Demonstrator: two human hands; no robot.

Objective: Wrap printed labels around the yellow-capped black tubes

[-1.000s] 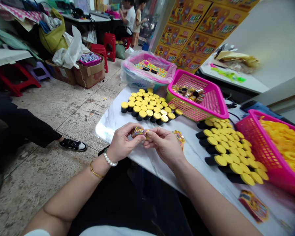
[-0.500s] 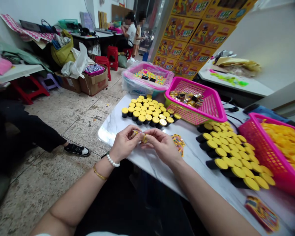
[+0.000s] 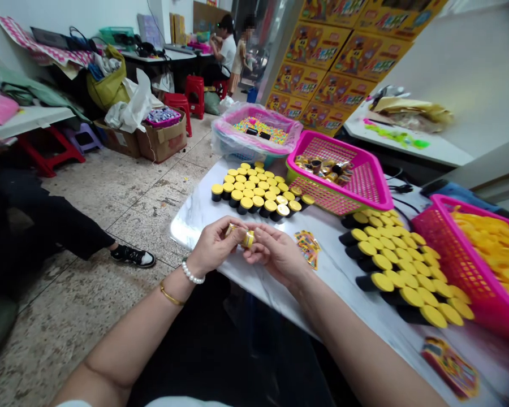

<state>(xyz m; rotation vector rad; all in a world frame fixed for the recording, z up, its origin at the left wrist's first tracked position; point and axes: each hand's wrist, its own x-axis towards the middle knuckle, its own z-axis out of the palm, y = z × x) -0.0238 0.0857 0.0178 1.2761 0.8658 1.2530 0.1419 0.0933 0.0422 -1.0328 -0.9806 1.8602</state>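
Speckled floor runs past the marbled tabletop; printed cartons tower beyond, a pink mesh basket sits there, yellow-capped tubs crowd in, and over the near edge left hand and right hand pinch one small yellow-labelled piece!

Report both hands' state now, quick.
Left hand: closed, holding a small yellow printed piece.
Right hand: fingers bent at the piece's near end; whether gripping cannot be told.
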